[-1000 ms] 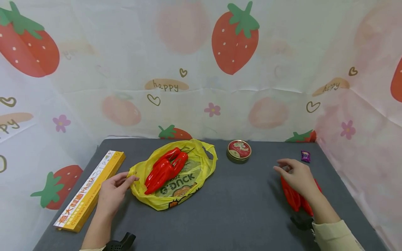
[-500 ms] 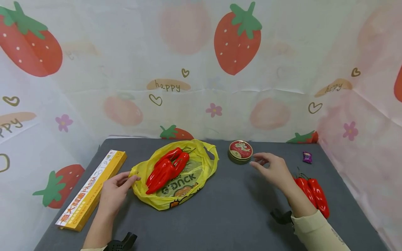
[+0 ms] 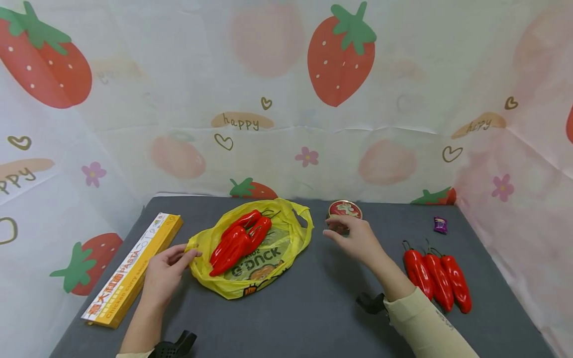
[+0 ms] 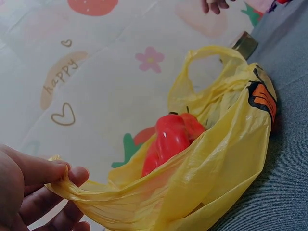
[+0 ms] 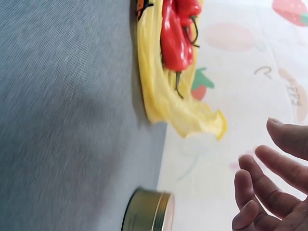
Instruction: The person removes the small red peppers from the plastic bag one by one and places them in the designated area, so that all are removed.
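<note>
My left hand (image 3: 163,273) pinches the left edge of a yellow plastic bag (image 3: 215,288) between thumb and fingers; the left wrist view shows the rim (image 4: 72,191) pulled up there. Several red peppers (image 3: 230,251) lie in the bag's mouth, stems toward the back. My right hand (image 3: 353,241) is in the air between the bag and a round red-lidded tin (image 3: 344,208), partly covering the tin from the head camera. Its fingers are spread and relaxed with nothing between them, as the right wrist view shows, and the bag's right handle (image 5: 192,120) stands apart from them.
Several red peppers (image 3: 436,278) lie side by side at the right, near the right forearm. A small purple-wrapped candy (image 3: 440,225) sits behind them. Along the left edge lies a long yellow and white pasta box (image 3: 134,268). A strawberry-print cloth (image 3: 277,99) hangs behind the table.
My right hand has moved left from above the right-hand peppers, past the front of the tin, uncovering those peppers. The left hand keeps its pinch on the bag, which stays in place.
</note>
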`<action>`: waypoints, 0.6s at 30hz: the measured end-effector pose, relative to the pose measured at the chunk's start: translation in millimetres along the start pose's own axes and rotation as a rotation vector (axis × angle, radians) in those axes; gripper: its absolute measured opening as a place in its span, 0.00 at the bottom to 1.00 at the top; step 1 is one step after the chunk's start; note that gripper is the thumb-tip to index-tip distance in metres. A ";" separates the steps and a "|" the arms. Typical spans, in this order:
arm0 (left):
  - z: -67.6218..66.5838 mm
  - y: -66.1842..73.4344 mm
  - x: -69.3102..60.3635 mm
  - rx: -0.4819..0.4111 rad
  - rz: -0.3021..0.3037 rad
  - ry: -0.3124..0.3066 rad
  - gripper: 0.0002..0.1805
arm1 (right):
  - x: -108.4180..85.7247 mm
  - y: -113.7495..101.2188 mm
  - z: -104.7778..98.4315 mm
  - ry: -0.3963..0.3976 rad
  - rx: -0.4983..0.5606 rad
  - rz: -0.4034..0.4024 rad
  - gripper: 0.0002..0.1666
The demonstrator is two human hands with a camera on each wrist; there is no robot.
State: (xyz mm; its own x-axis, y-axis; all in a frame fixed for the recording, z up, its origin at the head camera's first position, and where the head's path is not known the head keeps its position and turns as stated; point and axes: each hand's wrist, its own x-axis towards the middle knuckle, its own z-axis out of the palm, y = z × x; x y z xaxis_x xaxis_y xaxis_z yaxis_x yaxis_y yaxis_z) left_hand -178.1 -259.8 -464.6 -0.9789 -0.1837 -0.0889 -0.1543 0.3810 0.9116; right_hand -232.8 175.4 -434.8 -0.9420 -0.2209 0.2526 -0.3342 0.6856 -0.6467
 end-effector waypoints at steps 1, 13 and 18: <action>0.0 -0.5 0.2 -0.001 0.002 0.000 0.27 | 2.0 -1.9 2.3 -0.007 0.008 0.001 0.19; -0.1 -1.9 1.0 0.004 0.020 0.007 0.26 | 19.6 -23.3 25.9 -0.077 0.077 -0.008 0.18; -0.5 -1.1 0.2 0.012 0.025 0.008 0.26 | 28.2 -33.2 35.6 -0.113 0.079 -0.021 0.17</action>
State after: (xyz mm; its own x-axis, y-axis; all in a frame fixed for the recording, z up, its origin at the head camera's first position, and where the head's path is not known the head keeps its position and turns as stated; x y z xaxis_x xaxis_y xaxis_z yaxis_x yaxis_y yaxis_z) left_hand -178.0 -260.7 -465.4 -0.9814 -0.1814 -0.0632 -0.1319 0.3966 0.9085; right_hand -249.4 121.7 -431.9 -0.9306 -0.3149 0.1867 -0.3513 0.6244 -0.6977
